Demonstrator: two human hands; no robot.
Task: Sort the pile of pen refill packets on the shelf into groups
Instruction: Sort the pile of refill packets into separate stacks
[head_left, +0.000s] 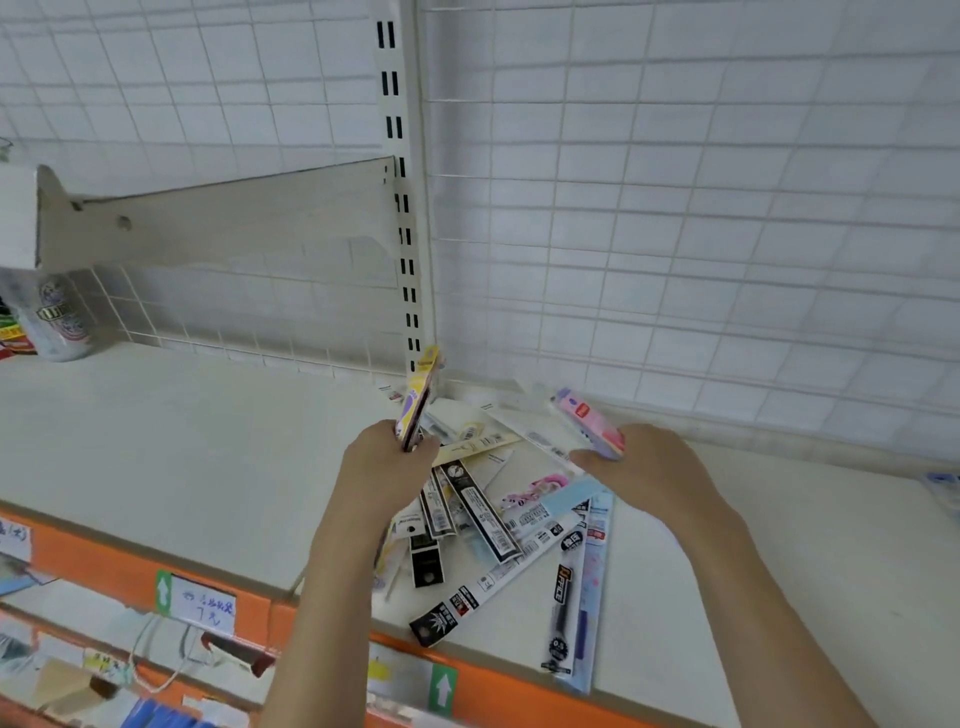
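your left hand grips a yellow packet, fingers curled round its lower end, the packet standing nearly upright above the pile. your right hand pinches a pink packet by one end, its free end angled up and away toward the back wall; both packets are lifted clear of the shelf. pile of pen refill packets: lies between and below your two hands on the white shelf, fanned out, several overlapping. items noted in it: black-and-white packets near the middle, a pale blue strip, a black packet and a long one beside it whose lower ends reach the shelf's front edge. orange price rail runs along that edge, carrying a handwritten label. far left, at the back of the shelf: what looks like a drinks can, blurred. behind: white wire grid panel and a slotted upright.
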